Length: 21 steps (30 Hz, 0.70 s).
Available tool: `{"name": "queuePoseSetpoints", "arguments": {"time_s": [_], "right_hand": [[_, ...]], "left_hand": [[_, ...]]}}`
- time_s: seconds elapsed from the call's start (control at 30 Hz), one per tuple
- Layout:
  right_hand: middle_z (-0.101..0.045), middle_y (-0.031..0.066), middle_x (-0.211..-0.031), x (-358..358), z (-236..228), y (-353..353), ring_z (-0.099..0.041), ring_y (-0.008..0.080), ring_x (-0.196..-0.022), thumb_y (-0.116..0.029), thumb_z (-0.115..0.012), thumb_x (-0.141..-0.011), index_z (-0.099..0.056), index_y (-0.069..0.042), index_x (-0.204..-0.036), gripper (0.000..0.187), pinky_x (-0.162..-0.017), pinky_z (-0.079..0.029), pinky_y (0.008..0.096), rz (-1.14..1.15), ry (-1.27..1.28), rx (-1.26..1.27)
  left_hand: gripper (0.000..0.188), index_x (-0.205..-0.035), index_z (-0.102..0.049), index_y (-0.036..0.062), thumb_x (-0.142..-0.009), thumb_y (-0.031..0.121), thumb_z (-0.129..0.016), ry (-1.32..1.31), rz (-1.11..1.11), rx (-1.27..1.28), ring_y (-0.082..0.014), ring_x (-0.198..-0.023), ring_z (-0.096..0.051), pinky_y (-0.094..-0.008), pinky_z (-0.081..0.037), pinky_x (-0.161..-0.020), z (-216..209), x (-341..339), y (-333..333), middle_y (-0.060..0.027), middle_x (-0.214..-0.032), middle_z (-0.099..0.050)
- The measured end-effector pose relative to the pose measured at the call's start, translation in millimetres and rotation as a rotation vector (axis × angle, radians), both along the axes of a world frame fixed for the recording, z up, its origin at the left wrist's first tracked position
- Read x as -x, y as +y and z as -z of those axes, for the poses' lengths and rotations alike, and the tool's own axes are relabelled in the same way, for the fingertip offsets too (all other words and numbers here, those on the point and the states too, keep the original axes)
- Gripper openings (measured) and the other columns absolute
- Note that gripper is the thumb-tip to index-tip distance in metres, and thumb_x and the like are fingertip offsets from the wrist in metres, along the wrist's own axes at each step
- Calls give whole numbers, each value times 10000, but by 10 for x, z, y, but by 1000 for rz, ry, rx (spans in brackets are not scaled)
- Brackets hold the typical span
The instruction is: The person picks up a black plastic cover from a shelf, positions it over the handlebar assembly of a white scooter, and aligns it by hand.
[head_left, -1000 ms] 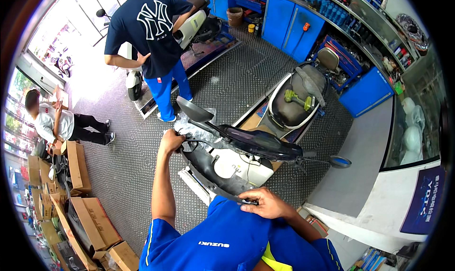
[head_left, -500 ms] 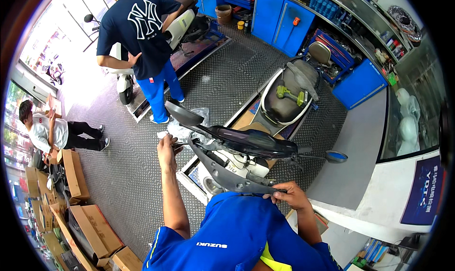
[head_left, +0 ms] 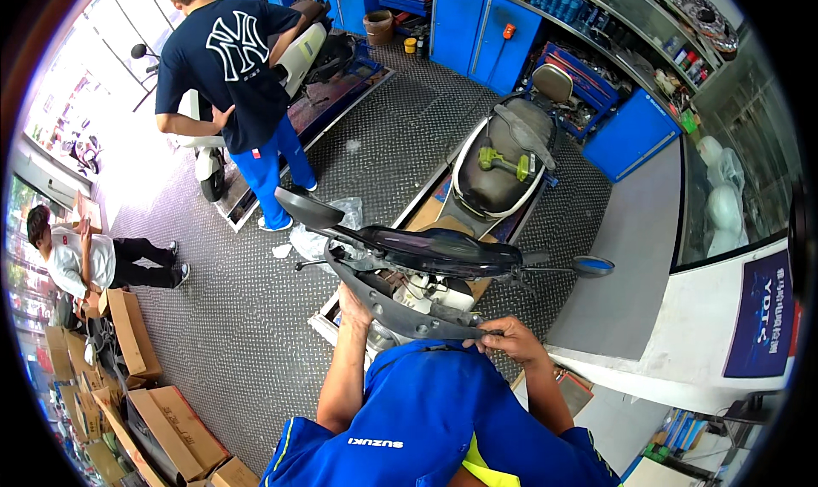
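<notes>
A long, curved dark plastic panel (head_left: 399, 315) with a row of holes lies across the front of a scooter, just before my body. My right hand (head_left: 509, 340) pinches its right end between thumb and fingers. Against the panel's left part is my left hand (head_left: 354, 306), its fingers hidden behind the plastic. Beyond the panel sits the scooter's glossy black handlebar cover (head_left: 434, 250), with a mirror (head_left: 308, 208) on the left and another mirror (head_left: 593, 266) on the right. White parts (head_left: 434, 293) show in the scooter's front, below the cover.
A green power drill (head_left: 507, 161) rests on the scooter's seat (head_left: 503, 180). To the far left, a person in a dark shirt (head_left: 226, 69) stands by another scooter; a person in white (head_left: 81, 261) is near cardboard boxes (head_left: 179, 427). A white counter (head_left: 648, 351) runs along the right.
My left hand has left the left handlebar end and come down and right to the panel. My right hand keeps hold of the panel's end. The whole view has shifted slightly.
</notes>
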State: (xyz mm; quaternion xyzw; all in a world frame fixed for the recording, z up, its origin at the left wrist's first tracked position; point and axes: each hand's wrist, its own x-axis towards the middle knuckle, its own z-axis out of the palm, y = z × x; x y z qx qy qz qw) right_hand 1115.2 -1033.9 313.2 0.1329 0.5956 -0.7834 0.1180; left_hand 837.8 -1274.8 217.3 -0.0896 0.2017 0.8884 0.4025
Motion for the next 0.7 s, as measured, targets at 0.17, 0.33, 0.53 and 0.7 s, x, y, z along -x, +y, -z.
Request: {"name": "queuePoseSetpoints", "arguments": {"time_s": [0.17, 0.33, 0.53, 0.7], "right_hand": [[-751, 27, -888, -13, -73, 16, -632, 73, -799, -198, -675, -1011, -784, -1, -1170, 276, -698, -480, 233, -20, 39, -78], [-758, 31, -906, -165, 145, 73, -637, 87, -798, -204, -685, -1008, -785, -13, -1178, 274, -714, -497, 246, -37, 1, -121], [-770, 69, -950, -155, 167, 73, -612, 93, -784, -235, -715, -991, -771, 24, -1162, 315, -724, -487, 257, -42, -18, -10], [-778, 92, -989, -169, 240, 120, -643, 102, -807, -182, -690, -998, -769, 41, -1135, 274, -742, -512, 263, -4, -8, 61]], "left_hand": [[621, -1378, -619, 30, -1055, 528, -435, 34, 4, -36, -391, -1228, -647, -564, -502, -1092, 214, 174, -34, -178, -1358, -676], [618, -1420, -584, 35, -1078, 519, -410, -64, -1, 105, -394, -1262, -622, -544, -475, -1130, 140, 75, -18, -197, -1386, -645], [704, -1440, -559, 13, -1061, 582, -391, -44, -22, -31, -483, -1241, -601, -644, -465, -1097, 76, 51, 23, -230, -1422, -615], [618, -1352, -625, 41, -1065, 541, -404, -29, -42, -11, -455, -1099, -671, -653, -532, -994, 38, 41, 41, -204, -1298, -684]]}}
